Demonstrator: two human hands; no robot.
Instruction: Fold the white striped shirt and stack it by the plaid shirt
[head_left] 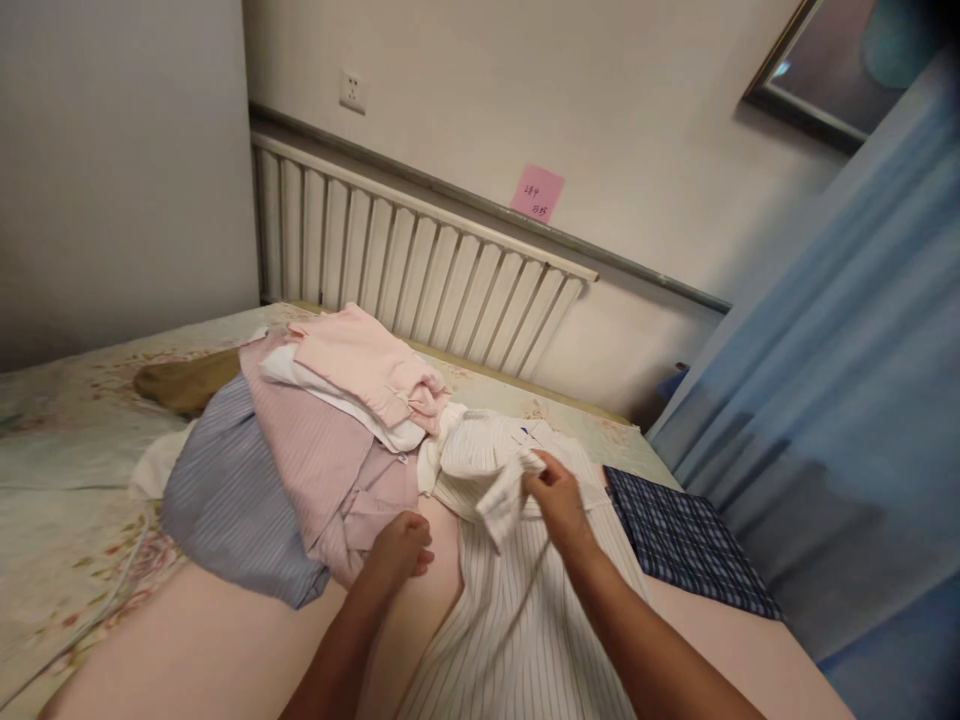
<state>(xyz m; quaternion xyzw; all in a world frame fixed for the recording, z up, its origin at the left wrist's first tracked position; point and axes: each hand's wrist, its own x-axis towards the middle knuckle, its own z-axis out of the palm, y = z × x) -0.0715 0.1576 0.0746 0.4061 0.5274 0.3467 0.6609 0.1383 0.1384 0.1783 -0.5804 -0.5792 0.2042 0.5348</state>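
A white shirt with thin dark stripes (525, 610) lies spread on the bed, its far end bunched up. My right hand (556, 502) pinches a raised edge of it, which may be a cuff or collar; I cannot tell which. To the left, my left hand (399, 548) is curled closed beside the shirt, over a pale pink surface, with nothing visible in its fingers. Near that hand lies a heap of clothes: a dusty pink striped garment (315, 450), a blue-grey striped one (232, 500), and a light pink piece (367, 365) on top of a white one (337, 395).
A folded dark blue checked cloth (694, 545) lies right of the shirt. An olive-brown cloth (187, 382) is at the left on the flowered bed cover (60, 440). Behind stands a white radiator (420, 255) against the wall. A blue curtain (847, 370) hangs at the right.
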